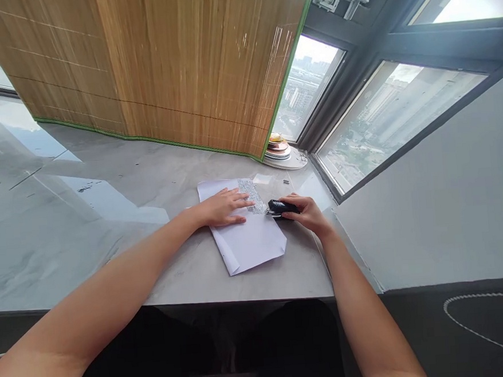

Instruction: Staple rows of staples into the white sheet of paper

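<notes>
A white paper envelope or folded paper packet point(251, 243) lies on the grey marble-look counter, with a grey patterned strip point(252, 194) along its upper right part. My left hand point(227, 206) rests flat on the paper, fingers spread toward the strip. In my right hand point(304, 209) is a black stapler point(282, 207), its jaw end at the paper's right edge, beside the patterned strip. Whether its jaws are pressed together I cannot tell. Small dark staple strips point(286, 181) lie beyond the stapler.
A bamboo blind point(161, 68) with green edging hangs down to the counter point(107, 221) at the back. A stack of round plates or discs point(279, 152) stands in the window corner. At the right are a window point(393, 121) and a white wall point(441, 198). A pale cord point(467, 322) hangs lower right.
</notes>
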`<state>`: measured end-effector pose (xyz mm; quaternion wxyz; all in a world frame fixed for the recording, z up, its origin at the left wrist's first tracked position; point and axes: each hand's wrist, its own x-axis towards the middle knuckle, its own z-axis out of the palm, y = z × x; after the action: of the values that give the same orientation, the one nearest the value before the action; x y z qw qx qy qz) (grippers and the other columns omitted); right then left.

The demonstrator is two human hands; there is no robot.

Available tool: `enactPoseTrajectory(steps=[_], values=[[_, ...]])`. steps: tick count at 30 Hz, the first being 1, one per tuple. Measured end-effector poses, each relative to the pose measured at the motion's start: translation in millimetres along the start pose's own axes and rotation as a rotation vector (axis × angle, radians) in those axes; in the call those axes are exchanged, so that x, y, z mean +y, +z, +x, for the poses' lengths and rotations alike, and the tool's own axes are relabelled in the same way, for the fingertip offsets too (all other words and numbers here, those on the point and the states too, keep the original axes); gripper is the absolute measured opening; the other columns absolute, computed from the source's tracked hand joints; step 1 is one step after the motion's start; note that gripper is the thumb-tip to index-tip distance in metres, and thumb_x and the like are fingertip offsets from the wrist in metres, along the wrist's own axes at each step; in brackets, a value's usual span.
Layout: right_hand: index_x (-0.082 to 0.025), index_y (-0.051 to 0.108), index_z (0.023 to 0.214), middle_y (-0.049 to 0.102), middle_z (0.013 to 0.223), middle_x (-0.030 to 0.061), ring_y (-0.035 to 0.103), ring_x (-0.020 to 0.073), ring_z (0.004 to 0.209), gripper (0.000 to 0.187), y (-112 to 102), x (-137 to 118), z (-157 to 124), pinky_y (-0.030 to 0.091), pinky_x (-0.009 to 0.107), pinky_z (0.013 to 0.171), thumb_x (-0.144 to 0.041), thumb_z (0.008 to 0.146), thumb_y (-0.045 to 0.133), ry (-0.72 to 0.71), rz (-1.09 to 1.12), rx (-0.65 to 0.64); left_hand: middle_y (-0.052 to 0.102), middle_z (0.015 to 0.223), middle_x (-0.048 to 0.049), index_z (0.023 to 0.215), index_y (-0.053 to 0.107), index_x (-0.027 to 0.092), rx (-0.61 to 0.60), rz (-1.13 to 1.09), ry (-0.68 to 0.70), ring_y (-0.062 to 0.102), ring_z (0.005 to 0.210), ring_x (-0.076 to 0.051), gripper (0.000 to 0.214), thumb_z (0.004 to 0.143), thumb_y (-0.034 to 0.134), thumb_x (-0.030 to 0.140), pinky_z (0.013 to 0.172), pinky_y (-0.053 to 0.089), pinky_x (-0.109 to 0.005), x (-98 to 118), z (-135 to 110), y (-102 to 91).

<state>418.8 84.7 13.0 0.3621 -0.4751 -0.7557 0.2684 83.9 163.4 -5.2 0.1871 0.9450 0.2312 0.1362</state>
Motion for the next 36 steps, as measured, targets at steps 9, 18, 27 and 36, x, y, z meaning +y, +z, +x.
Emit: enactPoseTrajectory(steps=[9,18,27,36], values=[[-0.029,0.075,0.130,0.076,0.112,0.0062,0.069,0.0258,0.100,0.036,9.2,-25.2,4.9,0.057,0.041,0.087,-0.036,0.095,0.073,-0.108,-0.155,0.030,0.054,0.162,0.0028,0.142,0.066,0.051,-0.042,-0.158,0.142,0.042,0.156,-0.035,0.048,0.096,0.069,0.037,0.131,0.025,-0.060,9.2,-5.2,-6.8],[-0.038,0.074,0.136,0.077,0.108,0.0038,0.067,0.0255,0.099,0.040,35.9,-40.5,10.6,0.055,0.047,0.092,-0.027,0.099,0.065,-0.223,-0.167,0.033,0.036,0.172,0.0129,0.144,0.061,0.058,-0.175,-0.113,0.081,0.023,0.164,-0.037,0.047,0.098,0.060,0.045,0.132,0.008,-0.065,24.8,-3.9,-6.5],[-0.038,0.073,0.139,0.076,0.108,0.0032,0.064,0.0238,0.096,0.043,46.9,-48.8,10.2,0.054,0.043,0.088,-0.021,0.101,0.062,-0.289,-0.184,0.011,0.039,0.171,0.0122,0.144,0.062,0.056,-0.159,-0.071,0.085,0.024,0.164,-0.037,0.045,0.101,0.056,0.044,0.132,0.013,-0.064,27.2,-3.9,-6.2],[-0.037,0.073,0.138,0.075,0.104,0.0037,0.061,0.0239,0.093,0.044,51.7,-51.1,11.0,0.054,0.042,0.085,-0.018,0.100,0.061,-0.305,-0.287,-0.003,0.027,0.176,0.0082,0.152,0.054,0.055,-0.245,0.030,0.103,0.016,0.165,-0.040,0.048,0.106,0.047,0.041,0.130,0.011,-0.071,32.6,-5.1,-11.7]])
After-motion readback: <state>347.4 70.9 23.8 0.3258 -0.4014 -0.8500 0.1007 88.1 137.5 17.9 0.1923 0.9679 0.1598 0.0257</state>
